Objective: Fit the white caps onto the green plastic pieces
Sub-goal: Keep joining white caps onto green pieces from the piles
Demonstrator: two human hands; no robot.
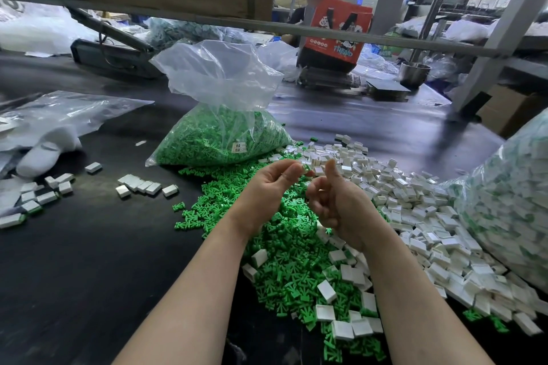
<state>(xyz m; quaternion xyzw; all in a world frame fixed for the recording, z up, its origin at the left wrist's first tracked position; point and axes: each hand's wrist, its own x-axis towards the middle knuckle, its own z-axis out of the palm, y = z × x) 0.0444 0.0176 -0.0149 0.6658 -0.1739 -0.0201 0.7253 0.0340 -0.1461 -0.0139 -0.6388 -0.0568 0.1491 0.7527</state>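
Note:
My left hand (272, 187) is raised over the green pile, and its thumb and fingertips pinch a small white cap with green in it (306, 168). My right hand (335, 204) hovers just to its right, thumb upright and fingers curled, with nothing visible in them. Loose green plastic pieces (284, 246) lie in a heap under both hands. A heap of white caps (415, 210) spreads to the right, and a few caps lie mixed into the green heap.
An open clear bag of green pieces (219, 133) stands behind the hands. A big bag of capped pieces (510, 192) sits at the right edge. Finished capped pieces (142, 185) lie on the black table at left, near a white glove (44, 154). A person sits across the table.

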